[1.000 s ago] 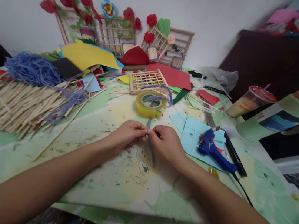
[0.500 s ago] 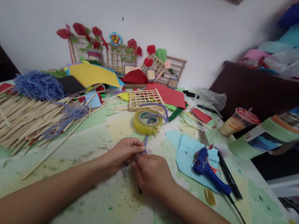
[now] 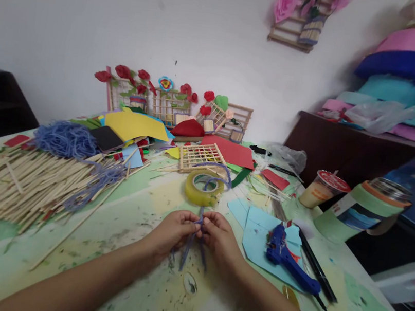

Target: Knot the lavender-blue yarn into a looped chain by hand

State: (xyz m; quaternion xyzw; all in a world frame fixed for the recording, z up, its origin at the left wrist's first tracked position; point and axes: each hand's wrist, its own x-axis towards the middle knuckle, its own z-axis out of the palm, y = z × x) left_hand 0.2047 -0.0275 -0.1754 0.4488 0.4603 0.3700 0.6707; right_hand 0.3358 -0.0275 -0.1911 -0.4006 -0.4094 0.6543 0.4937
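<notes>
Purple-blue yarn is pinched between the fingertips of both my hands, low over the middle of the table. My left hand grips it from the left and my right hand from the right, their fingertips close together. Two yarn ends hang below the fingers. The strand runs away from me to a roll of yellow tape, over and through its ring. Just beyond the roll is a small bamboo lattice, with the yarn curving in front of it. Whether a knot sits between my fingers I cannot tell.
Thin wooden sticks and a tangle of purple-blue yarn lie on the left. On the right are light blue paper, a blue glue gun, a lidded cup and a green flask. Flowered lattices lean against the wall.
The view has tilted up, showing more of the wall. My right hand has turned from a closed fist to a fingertip pinch, and two hanging yarn ends now show below the hands.
</notes>
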